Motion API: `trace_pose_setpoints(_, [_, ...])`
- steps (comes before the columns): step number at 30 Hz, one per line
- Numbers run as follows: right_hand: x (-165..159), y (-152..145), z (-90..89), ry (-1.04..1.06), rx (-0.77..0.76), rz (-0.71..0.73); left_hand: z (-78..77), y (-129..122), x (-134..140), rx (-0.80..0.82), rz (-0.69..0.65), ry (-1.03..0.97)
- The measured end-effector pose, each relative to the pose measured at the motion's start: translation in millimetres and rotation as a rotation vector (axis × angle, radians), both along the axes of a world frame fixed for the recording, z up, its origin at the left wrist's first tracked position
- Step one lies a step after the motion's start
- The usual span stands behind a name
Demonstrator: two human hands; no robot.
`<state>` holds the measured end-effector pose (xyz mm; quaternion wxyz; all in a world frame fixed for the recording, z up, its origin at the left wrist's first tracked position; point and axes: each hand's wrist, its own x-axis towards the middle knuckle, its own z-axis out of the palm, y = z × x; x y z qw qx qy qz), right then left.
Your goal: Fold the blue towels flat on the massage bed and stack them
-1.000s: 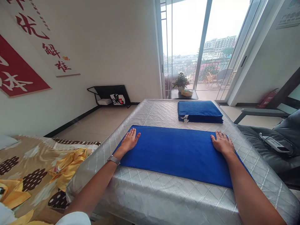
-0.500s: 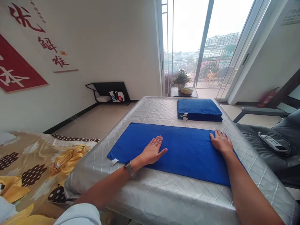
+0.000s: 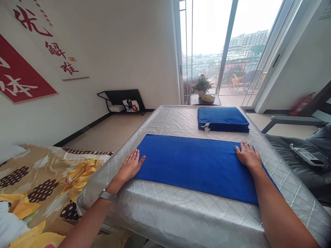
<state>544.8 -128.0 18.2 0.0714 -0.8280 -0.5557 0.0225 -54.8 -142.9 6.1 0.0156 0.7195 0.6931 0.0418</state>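
A blue towel lies spread flat on the silver quilted table cover. At its left end my left hand rests palm down, fingers stretched out, covering the corner there. My right hand lies flat on the towel's far right corner with its fingers extended. Neither hand grips anything. Beyond the towel sits a stack of folded blue towels, with white tags hanging from its front left corner.
On the left is a bed with a patterned brown blanket and yellow cloth. A dark armchair bearing a white power strip stands right. Behind the table, a small stand holds a potted plant.
My left hand has slid from the middle of the towel to its left end, over the corner tag. My right hand stays at the right corner. The view has shifted slightly.
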Motion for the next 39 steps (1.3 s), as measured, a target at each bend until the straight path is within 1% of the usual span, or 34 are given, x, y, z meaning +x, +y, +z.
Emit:
trace_pose_setpoints(1, [0.3, 0.2, -0.3, 0.0, 0.0, 0.001, 2.5, -2.2, 14.8, 0.026, -0.03, -0.01])
trace_pose_setpoints(3, [1.0, 0.7, -1.0, 0.001, 0.001, 0.002, 8.9, -8.8, 55.1, 0.059, -0.165, -0.043])
trace_pose_setpoints(6, [1.6, 1.0, -1.6, 0.006, 0.001, 0.0, 20.5, -23.4, 127.6, 0.034, -0.467, -0.087])
trace_pose_setpoints(8, [1.7, 0.6, -1.3, 0.01, 0.001, 0.005, 27.1, -33.6, 169.9, -0.005, -0.644, -0.111])
trace_pose_setpoints(10, [1.5, -0.1, -0.5, 0.01, 0.002, 0.013, 30.8, -41.3, 198.0, -0.043, -0.754, -0.13])
trace_pose_setpoints(12, [1.4, -0.4, 0.1, 0.01, 0.002, 0.015, 31.1, -45.5, 208.7, -0.067, -0.798, -0.141])
trace_pose_setpoints(14, [1.7, -0.1, 0.0, 0.01, 0.003, 0.013, 28.3, -45.7, 202.3, -0.077, -0.781, -0.141])
trace_pose_setpoints(15, [2.0, 0.3, -0.4, 0.01, 0.005, 0.012, 26.2, -44.4, 193.3, -0.079, -0.75, -0.136])
trace_pose_setpoints(17, [3.2, 1.3, -1.9, 0.009, 0.011, 0.012, 21.1, -39.2, 164.4, -0.082, -0.639, -0.119])
trace_pose_setpoints(19, [4.6, 2.3, -4.0, 0.009, 0.015, 0.014, 16.0, -31.3, 123.2, -0.073, -0.479, -0.092])
trace_pose_setpoints(23, [6.9, 3.4, -7.2, 0.02, 0.034, 0.02, 8.3, -16.8, 27.8, -0.029, -0.121, -0.041])
trace_pose_setpoints(24, [7.0, 3.5, -7.4, 0.023, 0.042, 0.02, 6.9, -15.4, 7.9, -0.031, -0.056, -0.04])
trace_pose_setpoints(26, [6.2, 3.2, -6.8, 0.027, 0.057, 0.018, 4.2, -15.9, -20.6, -0.034, 0.001, -0.046])
trace_pose_setpoints(27, [5.5, 2.8, -6.1, 0.029, 0.061, 0.019, 2.8, -17.2, -28.7, -0.029, 0.005, -0.05])
trace_pose_setpoints(29, [3.8, 1.2, -3.9, 0.032, 0.063, 0.021, 0.0, -20.0, -34.9, -0.005, -0.008, -0.051])
trace_pose_setpoints(32, [0.7, -3.5, 1.3, 0.019, 0.094, 0.021, -4.3, -21.9, -31.2, 0.027, -0.005, -0.055])
trace_pose_setpoints(35, [-8.3, -8.6, 11.6, -0.055, 0.164, 0.034, -7.4, -21.4, -27.0, 0.05, 0.01, -0.063])
trace_pose_setpoints(37, [-25.2, -11.2, 21.9, -0.104, 0.189, 0.058, -8.4, -21.1, -25.9, 0.058, 0.015, -0.063])
trace_pose_setpoints(39, [-55.9, -14.6, 32.5, -0.121, 0.177, 0.103, -8.4, -21.3, -25.4, 0.057, 0.016, -0.06])
